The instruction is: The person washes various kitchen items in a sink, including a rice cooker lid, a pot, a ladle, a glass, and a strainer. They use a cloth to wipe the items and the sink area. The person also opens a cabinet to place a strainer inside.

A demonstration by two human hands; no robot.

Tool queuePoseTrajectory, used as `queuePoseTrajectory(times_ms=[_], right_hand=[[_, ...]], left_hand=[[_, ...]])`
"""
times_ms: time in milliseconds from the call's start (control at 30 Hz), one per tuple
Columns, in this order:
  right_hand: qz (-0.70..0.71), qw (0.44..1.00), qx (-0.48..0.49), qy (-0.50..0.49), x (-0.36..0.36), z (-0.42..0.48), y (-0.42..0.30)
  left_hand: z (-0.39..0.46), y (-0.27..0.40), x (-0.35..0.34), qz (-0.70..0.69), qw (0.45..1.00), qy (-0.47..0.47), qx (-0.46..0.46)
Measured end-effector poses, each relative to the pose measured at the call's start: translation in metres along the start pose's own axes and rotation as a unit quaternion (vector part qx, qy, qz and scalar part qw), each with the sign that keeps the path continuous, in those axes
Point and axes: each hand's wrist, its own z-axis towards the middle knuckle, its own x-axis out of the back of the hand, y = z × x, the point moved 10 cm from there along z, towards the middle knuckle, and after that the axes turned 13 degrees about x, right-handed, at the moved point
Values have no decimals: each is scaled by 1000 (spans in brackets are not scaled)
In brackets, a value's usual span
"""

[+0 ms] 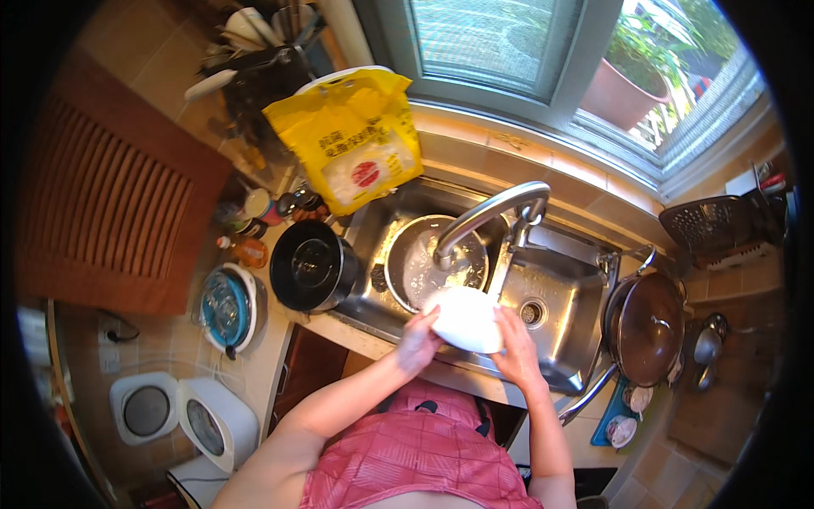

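Observation:
Both hands hold a white bowl [467, 320] at the front of the stainless-steel double sink [569, 280]. My left hand [420, 341] grips its left rim, and my right hand [516, 348] supports the right side. Glare washes out the bowl's surface, and its inside is hidden from me. Just beyond it, a round metal basin [410, 254] with water in it sits in the left sink compartment. The curved spout of the faucet [493, 207] reaches over this basin. A drain strainer [532, 312] shows in the right compartment.
Left of the sink stands a black pot [311, 266], with a yellow printed bag [356, 143] behind it. A lidded wok [650, 327] stands on the right, its handle extending towards me. An open white rice cooker [219, 423] is at lower left. Windows [483, 48] rise behind the sink.

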Motion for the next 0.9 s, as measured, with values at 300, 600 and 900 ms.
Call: queuePoseTrajectory(times_ms=[300,600,900], right_hand=[[-45,950,-121,283,82,-83,92],[13,933,-188,306,77,-127,129],[-74,924,-180,329,81,-122,90]], left_hand=[[3,-8,-85,242,960,-136,30],[-48,53,-30,781,469,107,-398],[-135,263,177,238,738,450,-442]])
